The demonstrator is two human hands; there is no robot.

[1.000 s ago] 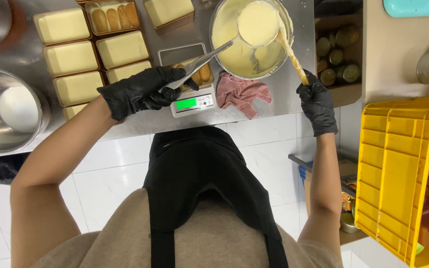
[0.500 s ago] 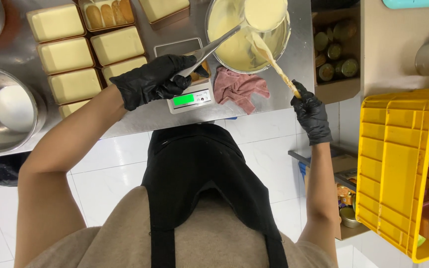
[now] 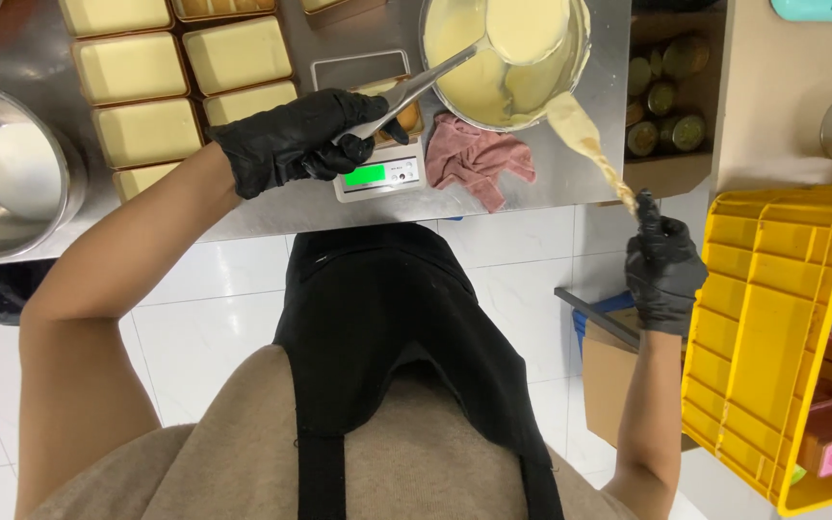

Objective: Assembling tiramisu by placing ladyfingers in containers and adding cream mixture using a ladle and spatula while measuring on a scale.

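Both of my hands wear black gloves. My left hand (image 3: 293, 138) grips the metal handle of a ladle (image 3: 524, 29) full of pale yellow batter, held over a steel mixing bowl (image 3: 570, 75) of the same batter. My right hand (image 3: 663, 268) holds a batter-coated spatula (image 3: 585, 138) by its handle, out past the counter's right edge and clear of the bowl. A digital scale (image 3: 378, 176) with a lit green display sits just under my left hand, with a tin on it that is mostly hidden.
Several rectangular tins filled with batter (image 3: 233, 53) line the steel counter (image 3: 551, 188) at the left. A pink cloth (image 3: 479, 159) lies beside the scale. A steel bowl (image 3: 12, 173) stands far left. A yellow crate (image 3: 772, 327) and a box of cans (image 3: 666, 106) are at the right.
My right hand pulled the spatula out of the batter bowl and drew back to the right, off the counter. The left hand kept its hold on the ladle over the bowl.
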